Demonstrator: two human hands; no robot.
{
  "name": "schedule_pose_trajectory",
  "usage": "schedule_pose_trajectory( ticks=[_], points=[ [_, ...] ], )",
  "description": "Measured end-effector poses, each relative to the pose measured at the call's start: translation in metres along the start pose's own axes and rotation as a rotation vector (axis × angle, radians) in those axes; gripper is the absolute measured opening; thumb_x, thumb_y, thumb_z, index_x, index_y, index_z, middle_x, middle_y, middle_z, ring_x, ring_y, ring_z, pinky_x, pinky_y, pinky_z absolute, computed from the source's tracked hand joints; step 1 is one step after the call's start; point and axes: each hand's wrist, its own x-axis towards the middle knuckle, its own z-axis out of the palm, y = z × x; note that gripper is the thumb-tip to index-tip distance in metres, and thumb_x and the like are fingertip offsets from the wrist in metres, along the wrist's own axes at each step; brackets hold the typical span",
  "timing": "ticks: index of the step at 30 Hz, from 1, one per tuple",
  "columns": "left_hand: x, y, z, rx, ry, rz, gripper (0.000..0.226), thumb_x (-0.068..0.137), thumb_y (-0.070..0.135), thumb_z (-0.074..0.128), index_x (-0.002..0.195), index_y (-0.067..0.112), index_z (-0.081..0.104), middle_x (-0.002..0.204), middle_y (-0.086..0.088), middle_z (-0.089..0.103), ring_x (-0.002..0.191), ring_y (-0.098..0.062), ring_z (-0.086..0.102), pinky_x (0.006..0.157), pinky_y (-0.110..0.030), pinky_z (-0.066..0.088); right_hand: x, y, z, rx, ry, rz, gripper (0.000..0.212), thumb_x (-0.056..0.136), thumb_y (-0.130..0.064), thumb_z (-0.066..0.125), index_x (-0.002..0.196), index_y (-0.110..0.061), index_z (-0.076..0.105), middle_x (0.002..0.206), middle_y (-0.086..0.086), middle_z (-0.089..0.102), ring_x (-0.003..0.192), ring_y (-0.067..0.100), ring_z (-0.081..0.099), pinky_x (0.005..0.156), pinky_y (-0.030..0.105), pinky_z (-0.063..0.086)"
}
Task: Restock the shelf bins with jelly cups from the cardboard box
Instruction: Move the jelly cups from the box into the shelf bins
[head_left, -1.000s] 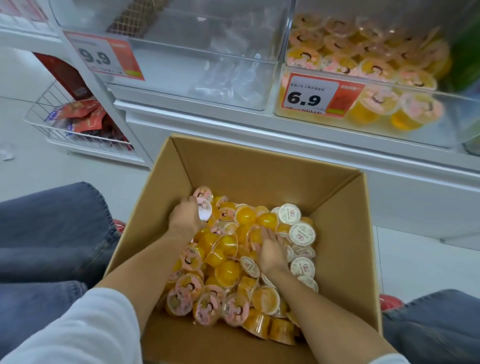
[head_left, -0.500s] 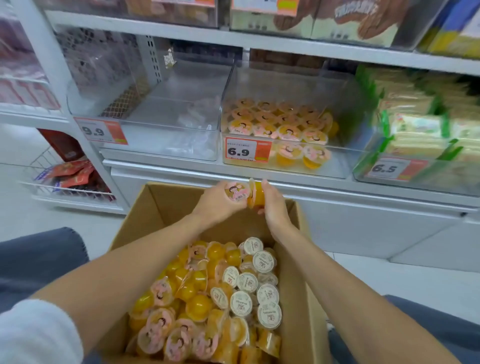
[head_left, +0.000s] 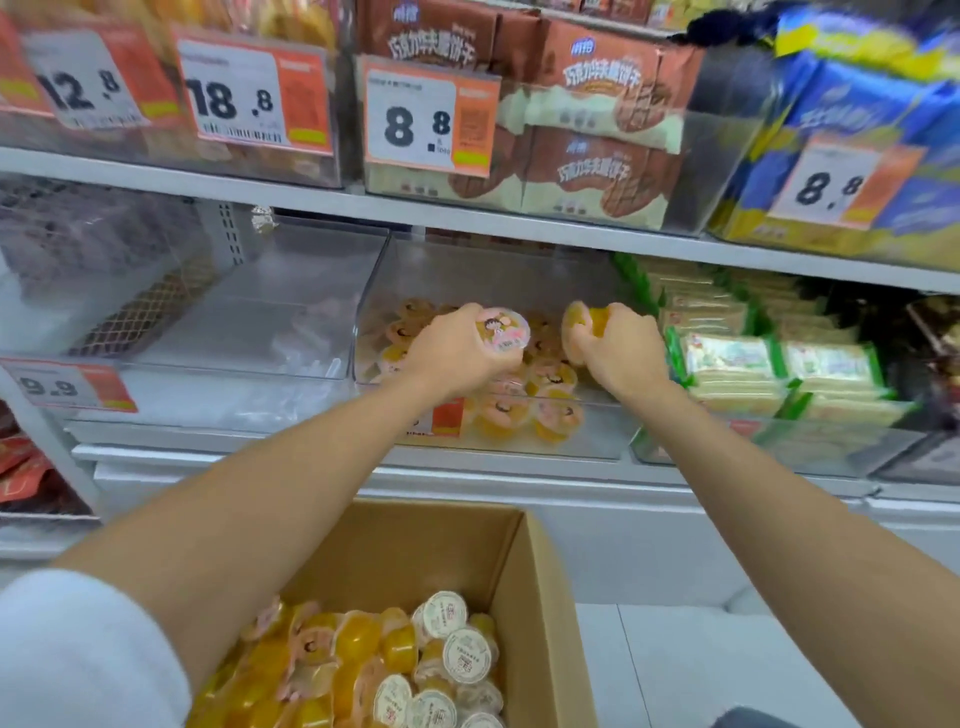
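Both hands reach over the clear shelf bin (head_left: 597, 441), which holds several orange jelly cups. My left hand (head_left: 457, 348) grips a jelly cup with a pink cartoon lid (head_left: 503, 328). My right hand (head_left: 621, 340) grips a yellow jelly cup (head_left: 582, 325) turned on its side. Below, the open cardboard box (head_left: 524, 571) holds a pile of jelly cups (head_left: 395, 660), some with pink lids, some with white lids.
An empty clear bin (head_left: 249, 332) sits left of the jelly bin, with a 9.9 price tag (head_left: 67, 387). Green-edged snack packs (head_left: 769, 364) fill the bin to the right. The shelf above carries boxed biscuits (head_left: 587, 140) and price tags.
Both hands rose from the box with jelly cups and moved forward over the jelly bin. The view tilted up towards the shelves.
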Motion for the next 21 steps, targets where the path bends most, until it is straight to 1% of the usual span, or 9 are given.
schedule_pose_trajectory(
  ticks=[1, 3, 5, 6, 10, 14, 17, 19, 21],
  points=[
    [0.008, -0.003, 0.008, -0.009, -0.012, -0.009, 0.074, 0.068, 0.061, 0.065, 0.128, 0.02, 0.053, 0.117, 0.0, 0.064, 0.102, -0.023, 0.062, 0.084, -0.035, 0.053, 0.009, 0.005, 0.008, -0.133, -0.04, -0.026, 0.042, 0.094, -0.039, 0.047, 0.102, 0.001, 0.058, 0.101, 0.023, 0.063, 0.101, 0.041, 0.055, 0.075, 0.04, 0.043],
    [0.022, -0.009, 0.021, -0.025, -0.057, -0.023, 0.073, 0.067, 0.061, 0.065, 0.127, 0.021, 0.054, 0.119, -0.001, 0.064, 0.103, -0.024, 0.061, 0.085, -0.034, 0.052, 0.018, 0.011, 0.022, -0.331, -0.119, -0.071, 0.038, 0.094, -0.028, 0.047, 0.12, 0.0, 0.051, 0.119, 0.024, 0.055, 0.108, 0.042, 0.055, 0.084, 0.042, 0.045],
    [0.029, -0.014, 0.027, -0.023, -0.108, -0.022, 0.069, 0.067, 0.059, 0.066, 0.125, 0.023, 0.054, 0.116, 0.001, 0.062, 0.101, -0.023, 0.06, 0.082, -0.032, 0.051, 0.022, 0.017, 0.035, -0.418, -0.163, -0.087, 0.042, 0.094, -0.019, 0.047, 0.133, -0.005, 0.041, 0.124, 0.023, 0.052, 0.11, 0.042, 0.056, 0.085, 0.042, 0.047],
    [0.031, -0.016, 0.029, -0.016, -0.124, -0.018, 0.069, 0.067, 0.059, 0.067, 0.125, 0.023, 0.054, 0.115, 0.001, 0.061, 0.1, -0.022, 0.059, 0.081, -0.031, 0.05, 0.023, 0.018, 0.038, -0.445, -0.162, -0.094, 0.041, 0.094, -0.016, 0.047, 0.133, -0.007, 0.042, 0.123, 0.022, 0.054, 0.109, 0.042, 0.057, 0.084, 0.042, 0.048],
    [0.033, -0.023, 0.031, -0.047, -0.074, -0.042, 0.069, 0.068, 0.06, 0.066, 0.125, 0.022, 0.055, 0.117, 0.0, 0.062, 0.104, -0.024, 0.059, 0.079, -0.031, 0.049, 0.026, 0.013, 0.032, -0.472, -0.115, -0.127, 0.023, 0.088, -0.009, 0.051, 0.109, -0.004, 0.06, 0.109, 0.02, 0.063, 0.101, 0.04, 0.062, 0.072, 0.036, 0.046],
    [0.032, -0.022, 0.031, -0.074, -0.071, -0.058, 0.071, 0.068, 0.061, 0.065, 0.126, 0.022, 0.053, 0.118, 0.0, 0.062, 0.103, -0.023, 0.059, 0.08, -0.032, 0.049, 0.023, 0.005, 0.021, -0.54, -0.13, -0.162, 0.006, 0.083, -0.006, 0.056, 0.087, -0.008, 0.061, 0.097, 0.017, 0.067, 0.091, 0.037, 0.064, 0.065, 0.032, 0.04],
    [0.027, -0.02, 0.028, -0.071, -0.089, -0.063, 0.069, 0.067, 0.061, 0.066, 0.125, 0.024, 0.053, 0.115, 0.002, 0.061, 0.1, -0.022, 0.058, 0.08, -0.033, 0.052, 0.022, 0.006, 0.034, -0.534, -0.204, -0.114, 0.016, 0.082, 0.001, 0.057, 0.094, -0.004, 0.065, 0.102, 0.017, 0.066, 0.096, 0.036, 0.063, 0.069, 0.035, 0.045],
    [0.026, -0.02, 0.026, -0.08, -0.09, -0.072, 0.068, 0.067, 0.059, 0.067, 0.124, 0.024, 0.053, 0.115, 0.001, 0.061, 0.1, -0.022, 0.059, 0.081, -0.034, 0.053, 0.023, 0.013, 0.045, -0.364, -0.273, 0.016, 0.019, 0.086, 0.0, 0.053, 0.101, 0.001, 0.064, 0.108, 0.02, 0.064, 0.1, 0.037, 0.062, 0.075, 0.037, 0.048],
    [0.024, -0.019, 0.025, -0.108, -0.1, -0.073, 0.07, 0.068, 0.055, 0.07, 0.126, 0.022, 0.05, 0.117, 0.0, 0.06, 0.102, -0.023, 0.058, 0.084, -0.036, 0.053, 0.025, 0.021, 0.046, -0.171, -0.294, 0.131, 0.017, 0.089, -0.008, 0.05, 0.094, 0.002, 0.063, 0.105, 0.023, 0.064, 0.091, 0.037, 0.062, 0.072, 0.035, 0.046]
  ],
)
